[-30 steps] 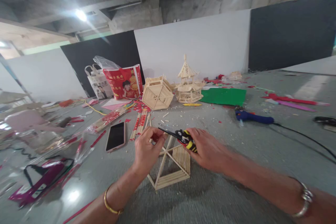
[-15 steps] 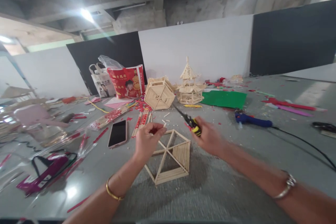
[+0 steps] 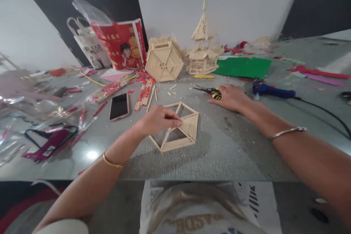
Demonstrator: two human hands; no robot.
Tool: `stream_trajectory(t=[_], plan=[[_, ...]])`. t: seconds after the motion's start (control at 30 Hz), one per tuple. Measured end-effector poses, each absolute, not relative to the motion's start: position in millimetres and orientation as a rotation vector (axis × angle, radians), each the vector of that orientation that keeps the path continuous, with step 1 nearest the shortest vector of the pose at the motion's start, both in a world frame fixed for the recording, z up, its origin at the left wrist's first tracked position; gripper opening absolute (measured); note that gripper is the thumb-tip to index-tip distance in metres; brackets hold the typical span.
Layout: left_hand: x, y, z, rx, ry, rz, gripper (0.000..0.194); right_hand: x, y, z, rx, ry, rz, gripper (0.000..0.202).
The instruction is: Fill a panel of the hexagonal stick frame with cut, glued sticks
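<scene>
A flat hexagonal frame of thin wooden sticks (image 3: pixel 189 126) lies on the grey table, with its right and lower-right sections filled by parallel sticks. Over its middle is my left hand (image 3: pixel 161 120), thumb and fingers pinched together; whatever is between the fingertips is too small to make out. My right hand (image 3: pixel 231 97) rests on the table to the right, over the yellow and black handles of the pliers (image 3: pixel 216 93), whose dark jaws point left. Its fingers lie spread rather than wrapped round the handles.
Behind the frame stand a hexagonal stick box (image 3: pixel 164 62) and a stick pagoda (image 3: pixel 203 58). A phone (image 3: pixel 119 106) and red-wrapped sticks (image 3: pixel 144 96) lie left. A blue glue gun (image 3: pixel 274 90) with a cable and a green sheet (image 3: pixel 244 66) lie right.
The view has tilted down. My right hand has moved right and lowered the pliers onto the table, its grip loosened. My left hand has moved over the middle of the hexagonal frame.
</scene>
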State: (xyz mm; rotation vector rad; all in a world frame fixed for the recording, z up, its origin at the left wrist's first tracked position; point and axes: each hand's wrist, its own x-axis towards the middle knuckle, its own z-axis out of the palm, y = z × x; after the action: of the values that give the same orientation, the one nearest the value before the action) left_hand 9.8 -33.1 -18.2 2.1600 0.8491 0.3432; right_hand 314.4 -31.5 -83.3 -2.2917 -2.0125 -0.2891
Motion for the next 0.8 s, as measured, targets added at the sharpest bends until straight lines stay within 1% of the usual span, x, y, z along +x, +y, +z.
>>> stream_trajectory(t=[0.1,0.2,0.33,0.53,0.8], plan=[[12.4,-35.7,-18.7,2.308,0.788,0.145,0.017,317.3,-31.5,-82.0,-2.336,-2.073,-0.248,0.07],[14.2,-37.3,-19.1,2.397,0.751,0.049,0.016,317.1,-33.0,-81.8,-2.356,-2.088,-0.23,0.072],[14.3,-37.1,-20.3,2.454,0.737,0.021,0.017,316.7,-33.3,-83.9,-2.387,-2.084,-0.22,0.073],[14.8,-38.8,-21.7,2.458,0.699,-0.003,0.019,316.5,-32.6,-86.4,-2.367,-2.085,-0.283,0.069],[16.6,-42.2,-23.5,2.435,0.72,-0.004,0.016,312.9,-35.2,-81.4,-2.365,-2.084,-0.216,0.066]])
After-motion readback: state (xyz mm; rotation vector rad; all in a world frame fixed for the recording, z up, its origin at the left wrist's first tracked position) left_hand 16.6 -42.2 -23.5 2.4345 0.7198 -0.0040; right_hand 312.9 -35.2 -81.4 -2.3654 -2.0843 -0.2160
